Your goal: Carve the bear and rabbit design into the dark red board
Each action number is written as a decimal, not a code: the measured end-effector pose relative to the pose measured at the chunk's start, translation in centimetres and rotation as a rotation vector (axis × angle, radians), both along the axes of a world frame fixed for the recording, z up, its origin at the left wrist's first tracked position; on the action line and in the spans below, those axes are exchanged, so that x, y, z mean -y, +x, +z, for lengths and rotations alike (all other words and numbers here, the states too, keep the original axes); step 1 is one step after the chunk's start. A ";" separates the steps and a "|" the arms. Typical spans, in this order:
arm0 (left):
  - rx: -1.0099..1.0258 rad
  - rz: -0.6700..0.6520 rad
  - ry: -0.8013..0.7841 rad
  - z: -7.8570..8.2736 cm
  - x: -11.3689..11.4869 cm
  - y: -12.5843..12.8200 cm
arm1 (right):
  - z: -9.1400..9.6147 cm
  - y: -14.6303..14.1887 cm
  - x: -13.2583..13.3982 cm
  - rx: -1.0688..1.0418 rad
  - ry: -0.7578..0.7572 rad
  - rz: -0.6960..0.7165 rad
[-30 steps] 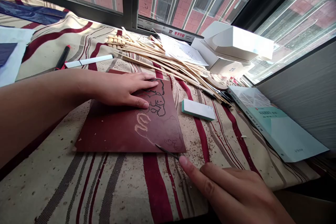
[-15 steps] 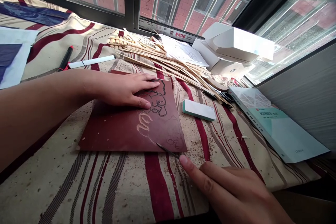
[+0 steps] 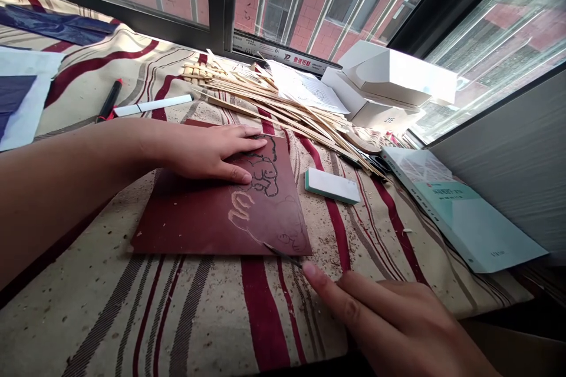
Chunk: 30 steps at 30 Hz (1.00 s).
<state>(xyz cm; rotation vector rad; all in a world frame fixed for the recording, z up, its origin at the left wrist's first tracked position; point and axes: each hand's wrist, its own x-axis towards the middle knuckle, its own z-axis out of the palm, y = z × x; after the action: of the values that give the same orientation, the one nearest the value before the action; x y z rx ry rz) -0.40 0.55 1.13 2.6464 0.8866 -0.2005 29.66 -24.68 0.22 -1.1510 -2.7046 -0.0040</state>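
Note:
My left hand (image 3: 207, 153) lies flat with its fingers spread on a dark red linoleum block (image 3: 186, 218), resting beside a black-outlined design (image 3: 263, 174). Part of that design is cut away to pale lines. My right hand (image 3: 398, 318) sits at the block's near edge, just off the surface. A thin dark carving tool (image 3: 283, 252) lies with its tip on the block's lower right corner area. Its other end runs under my right index fingertip, and the fingers seem to hold it. Its handle is hidden.
A striped cloth (image 3: 88, 318) scattered with shavings covers the surface. Beyond the block lie a bundle of bamboo strips (image 3: 274, 100), a white-and-green block (image 3: 331, 185), a black marker (image 3: 109, 100), a white pen (image 3: 152, 105), white boxes (image 3: 389, 79) and a book (image 3: 460, 212) by the window.
The view has shifted slightly. Both hands and the tool stay in almost the same place on the block.

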 end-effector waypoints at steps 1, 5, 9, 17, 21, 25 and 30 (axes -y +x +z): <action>0.002 -0.001 0.001 0.0 0.0 0.0 | 0.0 0.0 -0.1 -0.007 -0.009 0.001; -0.005 0.004 -0.005 0.1 0.0 0.1 | 0.2 -0.3 -0.3 0.007 -0.004 0.007; -0.036 0.021 0.001 0.4 0.3 0.6 | 0.6 -0.8 -0.4 0.049 0.019 0.004; -0.025 0.013 -0.009 0.4 0.3 0.4 | 0.7 -0.9 -1.5 0.003 0.067 0.053; -0.022 0.020 -0.014 0.4 0.4 0.4 | 0.7 -1.0 -1.9 -0.015 0.075 0.067; -0.053 0.031 -0.017 0.6 0.5 0.7 | 0.9 -1.0 -2.2 -0.018 0.093 0.074; -0.049 0.027 -0.010 0.5 0.5 0.7 | 1.2 -1.0 -2.6 -0.012 0.082 0.090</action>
<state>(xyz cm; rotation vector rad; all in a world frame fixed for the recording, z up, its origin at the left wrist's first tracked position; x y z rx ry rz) 0.31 0.08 1.61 2.6291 0.9338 -0.2629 28.68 -22.06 1.39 -1.0029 -2.7159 -0.0941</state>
